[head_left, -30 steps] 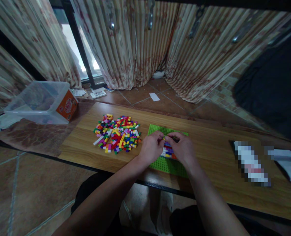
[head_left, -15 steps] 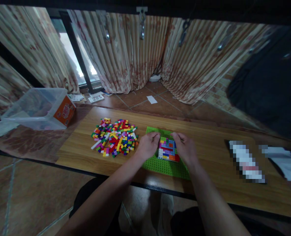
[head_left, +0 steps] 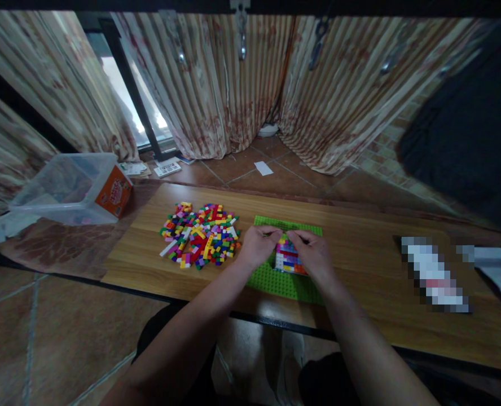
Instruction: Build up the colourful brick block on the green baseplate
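A green studded baseplate lies on the wooden table, bearing a patchwork of colourful toy bricks. Over the far edge of that patchwork, the fingertips of both hands nearly meet. My left hand comes in from the left with thumb and fingers pinched together. Opposite it, my right hand is pinched too and covers the right part of the built bricks. Whatever sits between the fingertips is too small to make out. A pile of loose bricks in many colours is spread left of the baseplate.
A clear plastic bin with an orange label stands beyond the table's left end. A blurred-out flat object and white paper lie at the right. Curtains hang behind, and a dark-clothed shape is at upper right.
My hands have moved closer together, the right one shifting left, so their fingertips nearly meet over the far edge of the built bricks. The view has shifted slightly.
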Tool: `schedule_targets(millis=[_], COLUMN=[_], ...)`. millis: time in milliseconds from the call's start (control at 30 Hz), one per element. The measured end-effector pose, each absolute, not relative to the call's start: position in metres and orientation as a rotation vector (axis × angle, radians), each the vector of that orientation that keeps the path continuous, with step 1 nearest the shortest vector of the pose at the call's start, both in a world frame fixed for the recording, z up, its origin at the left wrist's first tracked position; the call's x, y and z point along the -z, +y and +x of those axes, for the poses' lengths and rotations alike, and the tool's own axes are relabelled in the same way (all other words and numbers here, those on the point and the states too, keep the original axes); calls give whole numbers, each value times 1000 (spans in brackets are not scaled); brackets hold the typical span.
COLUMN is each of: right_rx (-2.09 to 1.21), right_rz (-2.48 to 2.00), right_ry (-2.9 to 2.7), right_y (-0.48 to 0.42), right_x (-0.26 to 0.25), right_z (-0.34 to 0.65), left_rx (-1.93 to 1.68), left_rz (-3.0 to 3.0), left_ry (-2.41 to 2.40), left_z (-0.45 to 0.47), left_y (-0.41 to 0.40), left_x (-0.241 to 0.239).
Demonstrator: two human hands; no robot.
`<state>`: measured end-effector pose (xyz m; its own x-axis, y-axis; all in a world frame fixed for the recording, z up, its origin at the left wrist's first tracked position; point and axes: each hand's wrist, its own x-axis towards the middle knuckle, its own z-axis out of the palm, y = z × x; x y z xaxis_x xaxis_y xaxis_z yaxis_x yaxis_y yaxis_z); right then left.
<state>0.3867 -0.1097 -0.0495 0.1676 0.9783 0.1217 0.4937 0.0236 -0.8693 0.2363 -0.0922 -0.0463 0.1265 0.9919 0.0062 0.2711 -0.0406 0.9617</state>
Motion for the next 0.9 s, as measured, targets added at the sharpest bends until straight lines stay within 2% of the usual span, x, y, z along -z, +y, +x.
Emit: schedule_targets(millis=[533,733,900], right_rx=[-711,-792,-827], right_rz=[-1598,-1508,-1438], right_ry=[-1448,-1014,-813], right_y=[-113,-107,-104], right_x=[43,51,56], right_z=[381,395,396], left_rx=[-1052,-1011,-981], left_rz=[1436,1234,1341], left_ry=[1314,1291,1322], left_z=[240,236,233], left_y=[-100,-102,-103], left_x=[42,41,44])
